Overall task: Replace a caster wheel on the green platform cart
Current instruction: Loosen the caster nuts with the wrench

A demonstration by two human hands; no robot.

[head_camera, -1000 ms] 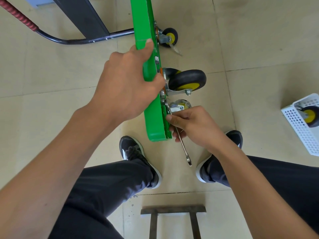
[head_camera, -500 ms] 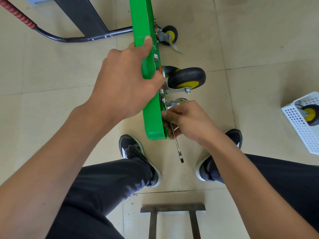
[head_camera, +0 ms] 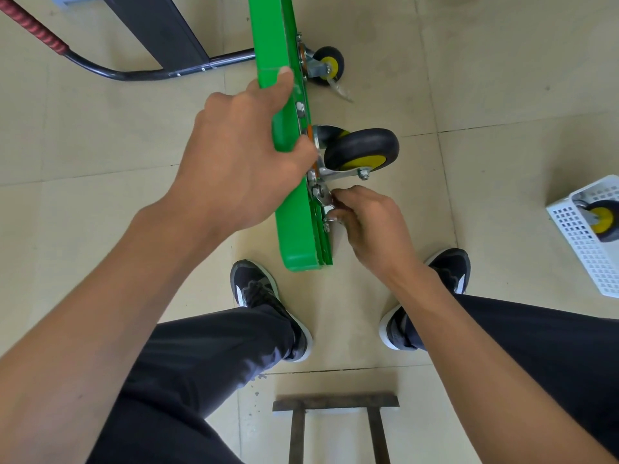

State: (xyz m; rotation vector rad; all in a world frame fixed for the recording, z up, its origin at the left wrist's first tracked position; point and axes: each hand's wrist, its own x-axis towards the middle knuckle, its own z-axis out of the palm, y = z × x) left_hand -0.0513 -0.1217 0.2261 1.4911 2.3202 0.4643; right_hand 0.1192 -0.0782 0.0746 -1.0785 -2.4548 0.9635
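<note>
Up on its edge on the tiled floor (head_camera: 502,78), the green cart (head_camera: 294,209) is gripped by my left hand (head_camera: 241,162), thumb near the caster wheel (head_camera: 363,149). Right hand (head_camera: 365,216) pinches a small wrench (head_camera: 322,198) at the mounting bolts. White basket (head_camera: 582,242) with a spare wheel sits off right.

Workshop-like room (beige tiled floor (head_camera: 502,78), spare-wheel basket (head_camera: 582,249)).

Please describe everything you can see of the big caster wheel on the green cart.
The big caster wheel has a black tyre, seemingly rubber, and a yellow hub, held in a silvery metal fork with an axle bolt. It is mounted on the underside of the green cart, which stands on edge, so the wheel hangs clear of the floor.
</note>
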